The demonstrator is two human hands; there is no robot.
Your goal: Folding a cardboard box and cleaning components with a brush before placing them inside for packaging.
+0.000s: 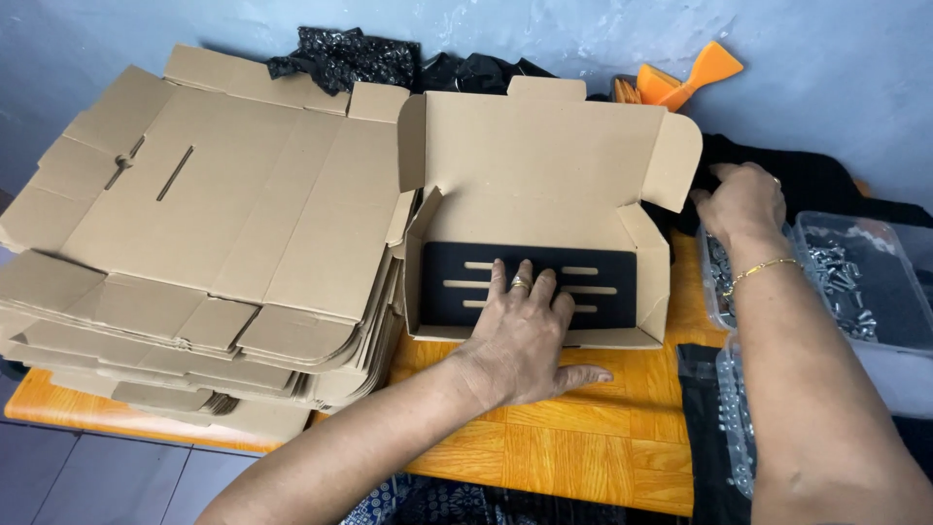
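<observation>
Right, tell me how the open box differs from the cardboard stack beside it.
The open box is folded up, walls raised and lid back; the cardboard stack lies flat and unfolded. The box is a single one; the stack holds many sheets. The box holds a black slotted plate with the left hand on it; the stack has nothing on it. Both are plain brown cardboard on the orange table.
</observation>
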